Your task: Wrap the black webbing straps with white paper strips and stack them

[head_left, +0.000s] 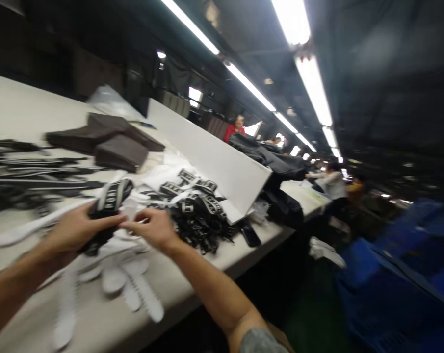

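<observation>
My left hand (76, 226) is closed around a folded black strap (114, 197) with pale edging and lettering. Close beside it, my right hand (156, 228) has thumb and fingertips pinched together, nearly meeting my left fingertips; blur hides what is between them. Under both hands lie several white rounded strips (139, 287), some with notched edges, spread toward the table's front edge. Just beyond my right hand is a heap of black-and-white lettered straps (195, 211).
Dark straps (34, 171) and folded dark brown fabric (107, 137) lie on the table (192, 274). A white board (210, 162) stands behind the heap, with a dark phone (249, 233) at its end. Blue sacks (394, 294) are at right. People (334, 184) work farther off.
</observation>
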Available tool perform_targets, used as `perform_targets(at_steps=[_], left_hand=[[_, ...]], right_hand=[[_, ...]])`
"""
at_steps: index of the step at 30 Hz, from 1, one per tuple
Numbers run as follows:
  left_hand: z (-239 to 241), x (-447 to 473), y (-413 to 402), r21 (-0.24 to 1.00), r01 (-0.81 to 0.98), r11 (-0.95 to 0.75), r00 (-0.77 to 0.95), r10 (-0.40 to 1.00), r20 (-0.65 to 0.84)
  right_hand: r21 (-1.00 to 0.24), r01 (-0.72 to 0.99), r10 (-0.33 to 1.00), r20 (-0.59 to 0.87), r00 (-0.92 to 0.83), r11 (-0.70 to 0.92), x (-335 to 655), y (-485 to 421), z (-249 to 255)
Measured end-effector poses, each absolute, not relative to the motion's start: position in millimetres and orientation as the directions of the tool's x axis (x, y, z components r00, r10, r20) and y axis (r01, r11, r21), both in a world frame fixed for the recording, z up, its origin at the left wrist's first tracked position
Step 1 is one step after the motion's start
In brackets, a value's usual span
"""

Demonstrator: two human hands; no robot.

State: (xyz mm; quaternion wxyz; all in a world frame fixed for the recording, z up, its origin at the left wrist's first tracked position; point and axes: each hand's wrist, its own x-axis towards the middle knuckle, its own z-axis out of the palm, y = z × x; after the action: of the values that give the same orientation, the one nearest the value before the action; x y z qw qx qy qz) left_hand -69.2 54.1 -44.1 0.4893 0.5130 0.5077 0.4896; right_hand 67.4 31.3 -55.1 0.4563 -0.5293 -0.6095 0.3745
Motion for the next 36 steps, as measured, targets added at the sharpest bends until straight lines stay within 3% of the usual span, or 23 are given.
perform_targets(at_steps=[2, 6, 14, 21, 23, 25, 27, 29, 33, 36], left_hand=[[-49, -86, 51, 0.999, 0.01, -0.037, 0.015, 0.999, 0.037], [-54, -87, 54, 0.988, -0.001, -0.157, 0.01, 0.988, 0.157], [-53, -81, 45, 0.984, -0.174, -0.043, 0.083, 0.995, 0.058], [-45, -97, 57, 0.969, -0.246, -0.007, -0.046, 0.999, -0.004], [-41, -114, 66, 0.988, -0.126, -0.093, -0.2, 0.977, 0.067], [-38, -131, 74, 0.967, 0.215, -0.136, -0.348, 0.915, 0.206], [-39, -145, 80, 0.825, 0.562, -0.062, -0.392, 0.858, 0.331], [-43, -152, 85, 0.67, 0.743, -0.018, -0.354, 0.838, 0.415], [-46, -145, 86, 0.584, 0.798, -0.152, -0.261, 0.786, 0.561], [-39, -131, 74, 0.679, 0.688, -0.256, -0.204, 0.83, 0.519]], right_hand=[[-0.994, 0.04, 0.993, 0.094, -0.065, 0.097, 68, 32, -54], [-0.986, -0.152, 0.997, 0.072, -0.029, 0.067, 69, 39, -60], [-0.977, -0.198, 0.995, 0.061, 0.081, 0.076, 65, 44, -62], [-0.958, -0.122, 0.955, 0.237, 0.181, 0.261, 81, 52, -55], [-0.94, -0.202, 0.934, 0.214, 0.286, 0.277, 100, 56, -46], [-0.906, -0.298, 0.905, 0.173, 0.389, 0.301, 121, 60, -34], [-0.868, -0.361, 0.879, 0.157, 0.45, 0.34, 138, 60, -23], [-0.84, -0.395, 0.875, 0.175, 0.452, 0.372, 148, 57, -15], [-0.862, -0.398, 0.932, 0.201, 0.3, 0.314, 147, 51, -15], [-0.924, -0.33, 0.975, 0.143, 0.171, 0.194, 132, 50, -29]])
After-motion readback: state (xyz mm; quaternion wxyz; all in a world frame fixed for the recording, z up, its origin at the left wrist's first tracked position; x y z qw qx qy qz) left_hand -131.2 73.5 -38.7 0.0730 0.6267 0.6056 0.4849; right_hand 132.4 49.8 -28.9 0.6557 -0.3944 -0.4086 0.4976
